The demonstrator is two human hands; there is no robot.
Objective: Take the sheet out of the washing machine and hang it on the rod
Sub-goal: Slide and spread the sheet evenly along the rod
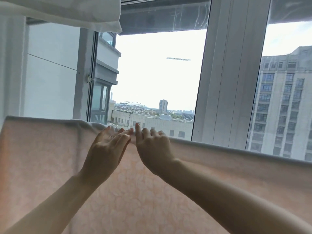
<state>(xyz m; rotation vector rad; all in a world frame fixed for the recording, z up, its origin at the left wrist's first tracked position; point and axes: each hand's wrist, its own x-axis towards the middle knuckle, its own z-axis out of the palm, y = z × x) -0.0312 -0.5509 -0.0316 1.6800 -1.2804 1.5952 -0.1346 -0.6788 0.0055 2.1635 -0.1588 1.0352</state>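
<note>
A pale pink patterned sheet (42, 157) hangs spread across the lower half of the view, its folded top edge running from the left down to the right. The rod beneath that fold is hidden by the cloth. My left hand (108, 149) is raised at the middle of the top edge, fingers apart and stretched out, fingertips touching the bunched fold. My right hand (153, 144) is right beside it, fingers spread and resting on the same fold. Neither hand closes around the cloth.
A white cloth (76, 12) hangs overhead at the top left. Behind the sheet is a large window with a wide white frame post (231, 78); an opened pane (87, 78) stands at the left. Buildings lie outside.
</note>
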